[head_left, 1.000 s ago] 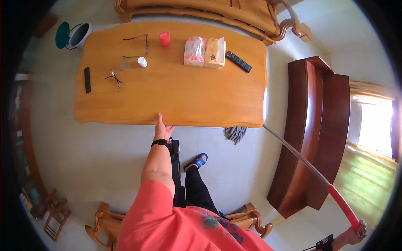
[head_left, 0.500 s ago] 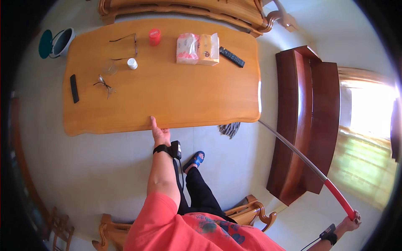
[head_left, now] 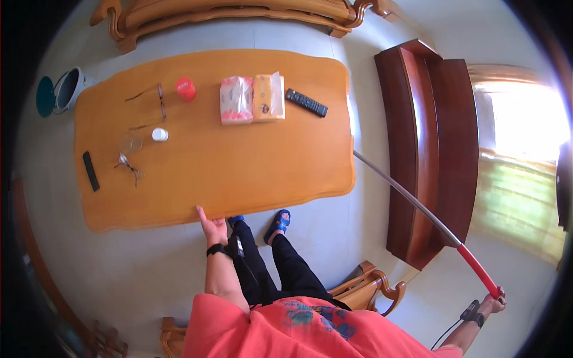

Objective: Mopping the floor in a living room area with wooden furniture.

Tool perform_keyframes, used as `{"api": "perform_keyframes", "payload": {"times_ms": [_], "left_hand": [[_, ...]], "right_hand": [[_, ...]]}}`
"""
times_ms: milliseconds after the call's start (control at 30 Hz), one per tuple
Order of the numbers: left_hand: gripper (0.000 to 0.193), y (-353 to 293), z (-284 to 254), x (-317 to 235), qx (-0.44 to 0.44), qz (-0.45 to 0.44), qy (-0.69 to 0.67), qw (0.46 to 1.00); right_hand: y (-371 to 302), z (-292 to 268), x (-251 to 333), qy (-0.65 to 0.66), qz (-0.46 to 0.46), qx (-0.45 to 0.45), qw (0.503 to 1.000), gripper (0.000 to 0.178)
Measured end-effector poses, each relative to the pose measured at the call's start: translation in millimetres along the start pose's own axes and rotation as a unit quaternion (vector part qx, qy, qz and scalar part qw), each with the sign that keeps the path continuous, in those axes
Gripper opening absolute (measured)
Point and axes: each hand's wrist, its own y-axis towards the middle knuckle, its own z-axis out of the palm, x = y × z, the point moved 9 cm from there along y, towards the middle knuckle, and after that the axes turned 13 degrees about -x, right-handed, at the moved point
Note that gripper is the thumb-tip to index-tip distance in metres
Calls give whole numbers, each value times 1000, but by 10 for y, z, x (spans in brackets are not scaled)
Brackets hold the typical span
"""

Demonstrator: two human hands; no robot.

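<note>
My left hand (head_left: pixel 213 228) grips the near edge of the wooden table (head_left: pixel 250 173), thumb on the top and fingers going under. Out to the right, my right hand (head_left: pixel 495 300) is closed round the red grip of a long-handled mop (head_left: pixel 477 269). Its metal pole slants up and left, then passes under the table's right end, where the mop head is hidden. Eyeglasses (head_left: pixel 162 102), folded glasses (head_left: pixel 127 165), a white bottle (head_left: pixel 160 134), a red canister (head_left: pixel 185 89), tissue packs (head_left: pixel 237 101) and a remote control (head_left: pixel 306 102) lie or stand on the tabletop.
A dark wooden cabinet (head_left: pixel 412 149) stands right of the table, beside the pole. Beyond the table is a wooden bench (head_left: pixel 233 18); another wooden seat (head_left: pixel 370 289) is behind me. A lidded bucket (head_left: pixel 70 89) sits at the far left. A black strip (head_left: pixel 91 171) lies on the tabletop.
The grey mop head, visible below the table's near right edge before, is now hidden under it. The floor strip between table and far bench looks wider. Both hands keep their hold.
</note>
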Motion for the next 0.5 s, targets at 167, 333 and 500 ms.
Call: {"api": "perform_keyframes", "payload": {"times_ms": [167,333,500], "left_hand": [[55,-209,-44,-129,-38,9,45,998],[58,-187,-274,-123,-82,-21,32,996],[61,-110,-361,-81,-72,-18,23,997]], "right_hand": [[-146,183,61,-45,-28,-10,999,40],[-65,406,-23,-43,-25,-9,999,28],[-63,476,62,-86,-116,-37,989,21]]}}
